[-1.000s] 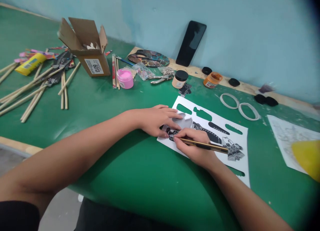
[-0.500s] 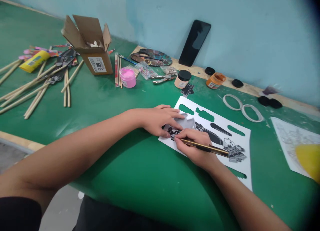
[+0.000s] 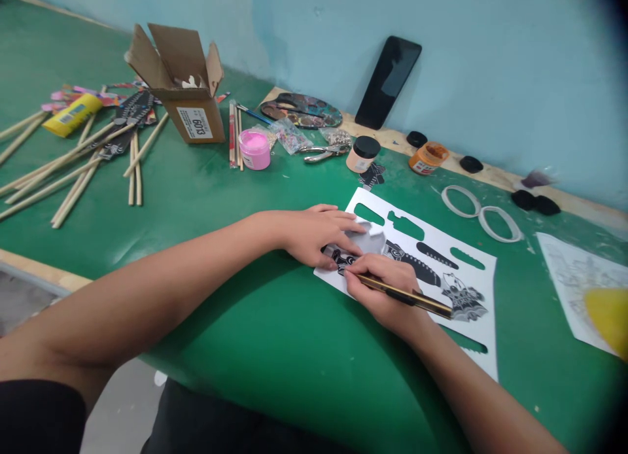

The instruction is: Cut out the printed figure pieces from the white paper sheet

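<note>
**Right fingers grip a gold tool over a cut sheet**

The right hand (image 3: 385,287) has its fingers pinched round a gold tool (image 3: 426,302), whose back end slants out to the right of them, over the sheet (image 3: 407,246). Its working tip, at the fingertips, is too covered to make out. The left hand (image 3: 318,235) grasps nothing: its fingers are spread low on the sheet's left part, thumb just beside the right fingertips. The sheet lies flat on the green surface (image 3: 275,349), under both sets of fingers. A dark figure (image 3: 343,261) shows between the left thumb and index finger, and a grey patch (image 3: 370,241) lies at the left fingertips.

Beyond the left fingers stand a peach jar (image 3: 363,154) and, farther left, a pink jar (image 3: 255,153), with pliers (image 3: 326,154) between them. Past the peach jar, a phone (image 3: 388,81) leans on the wall. Well to the left of the left fingers are a box (image 3: 196,120) and sticks (image 3: 147,145). Beyond and right of the right fingers lie two white rings (image 3: 515,229); farther right, a drawing (image 3: 559,277).
</note>
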Demonstrator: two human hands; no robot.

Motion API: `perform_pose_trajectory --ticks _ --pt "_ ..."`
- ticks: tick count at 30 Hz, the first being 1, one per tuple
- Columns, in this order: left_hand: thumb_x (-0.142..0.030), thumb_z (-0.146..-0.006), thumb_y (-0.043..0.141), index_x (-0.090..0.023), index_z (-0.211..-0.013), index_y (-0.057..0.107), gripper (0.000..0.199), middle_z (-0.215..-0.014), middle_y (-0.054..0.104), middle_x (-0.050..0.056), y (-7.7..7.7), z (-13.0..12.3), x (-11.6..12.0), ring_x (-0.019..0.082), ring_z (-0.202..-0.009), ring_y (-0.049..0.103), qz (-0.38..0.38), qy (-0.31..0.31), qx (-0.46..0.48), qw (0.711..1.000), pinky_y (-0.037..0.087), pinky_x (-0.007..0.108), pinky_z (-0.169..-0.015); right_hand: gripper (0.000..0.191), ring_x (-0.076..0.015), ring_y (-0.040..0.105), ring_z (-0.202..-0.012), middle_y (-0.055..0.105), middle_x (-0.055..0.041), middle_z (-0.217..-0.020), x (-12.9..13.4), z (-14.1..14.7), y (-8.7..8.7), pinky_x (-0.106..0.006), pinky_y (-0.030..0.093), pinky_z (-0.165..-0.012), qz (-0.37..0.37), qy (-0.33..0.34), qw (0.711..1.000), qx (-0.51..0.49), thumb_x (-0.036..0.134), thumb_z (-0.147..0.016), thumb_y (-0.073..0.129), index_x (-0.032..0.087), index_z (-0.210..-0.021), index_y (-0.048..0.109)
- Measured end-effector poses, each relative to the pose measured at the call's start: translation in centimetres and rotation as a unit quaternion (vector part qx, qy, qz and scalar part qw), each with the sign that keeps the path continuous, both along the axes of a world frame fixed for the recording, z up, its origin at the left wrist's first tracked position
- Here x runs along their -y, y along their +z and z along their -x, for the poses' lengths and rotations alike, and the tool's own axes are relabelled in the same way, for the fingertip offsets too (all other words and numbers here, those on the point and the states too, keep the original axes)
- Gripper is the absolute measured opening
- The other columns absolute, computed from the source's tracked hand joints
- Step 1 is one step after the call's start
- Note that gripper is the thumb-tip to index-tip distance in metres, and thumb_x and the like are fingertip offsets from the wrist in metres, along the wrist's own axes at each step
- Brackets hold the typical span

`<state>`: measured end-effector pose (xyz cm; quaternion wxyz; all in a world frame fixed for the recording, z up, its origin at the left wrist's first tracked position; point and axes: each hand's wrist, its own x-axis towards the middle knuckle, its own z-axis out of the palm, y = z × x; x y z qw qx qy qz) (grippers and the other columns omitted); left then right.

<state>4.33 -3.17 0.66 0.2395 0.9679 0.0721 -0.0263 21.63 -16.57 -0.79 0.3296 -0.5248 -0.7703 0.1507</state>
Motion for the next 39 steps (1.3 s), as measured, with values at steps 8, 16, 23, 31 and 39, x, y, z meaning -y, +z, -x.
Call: perform_pose_trajectory --ticks 8,16,23,31,39 --pt "-0.038 -0.086 0.06 -0.036 -0.142 0.05 0.057 -0.162 0.023 -0.002 0.1 0.0 0.1 0.026 -0.15 0.017 -0.01 0.004 -0.028 1.0 0.008 0.049 -0.121 0.013 -0.0123 0.06 -0.056 0.068 -0.0004 -0.065 0.0 0.1 0.1 -0.025 0.046 -0.057 0.018 0.013 1.0 -0.012 0.013 -0.08 0.06 0.019 -0.07 0.065" --pt "-0.036 -0.087 0.059 -0.033 -0.142 0.049 0.056 -0.162 0.022 0.0 0.2 0.0 0.1 0.024 -0.151 0.015 -0.012 -0.002 -0.032 0.999 0.007 0.049 -0.121 0.013 -0.0132 0.062 -0.061 0.069 -0.0015 -0.07 0.4 0.2 -0.2 -0.027 0.046 -0.06 0.031 0.008 0.999 -0.023 0.013 -0.081 0.059 0.019 -0.07 0.063" --pt "-0.036 -0.086 0.06 -0.033 -0.142 0.05 0.057 -0.162 0.022 -0.001 0.2 0.0 0.0 0.026 -0.151 0.015 -0.002 -0.003 -0.029 1.0 0.006 0.049 -0.122 0.013 -0.0127 0.061 -0.06 0.068 -0.0007 -0.068 0.3 0.1 -0.2 -0.027 0.046 -0.06 0.032 0.022 0.999 -0.032 0.012 -0.08 0.06 0.018 -0.069 0.063" --pt "-0.037 -0.087 0.059 -0.034 -0.144 0.047 0.058 -0.163 0.02 -0.001 0.1 0.0 0.0 0.024 -0.151 0.013 -0.007 -0.008 -0.037 0.999 0.005 0.048 -0.122 0.013 -0.0129 0.062 -0.061 0.069 -0.0018 -0.068 0.3 0.0 0.0 -0.026 0.047 -0.06 0.036 0.037 0.998 -0.04 0.01 -0.079 0.061 0.017 -0.069 0.065" --pt "-0.04 -0.087 0.058 -0.035 -0.144 0.048 0.057 -0.163 0.018 -0.004 0.2 0.0 0.0 0.024 -0.151 0.012 0.002 -0.002 -0.041 0.999 0.003 0.046 -0.122 0.007 -0.0138 0.068 -0.069 0.074 -0.0028 -0.078 -0.4 -1.4 0.0 -0.025 0.051 -0.066 0.051 0.078 0.995 -0.025 0.014 -0.083 0.065 0.017 -0.08 0.071"
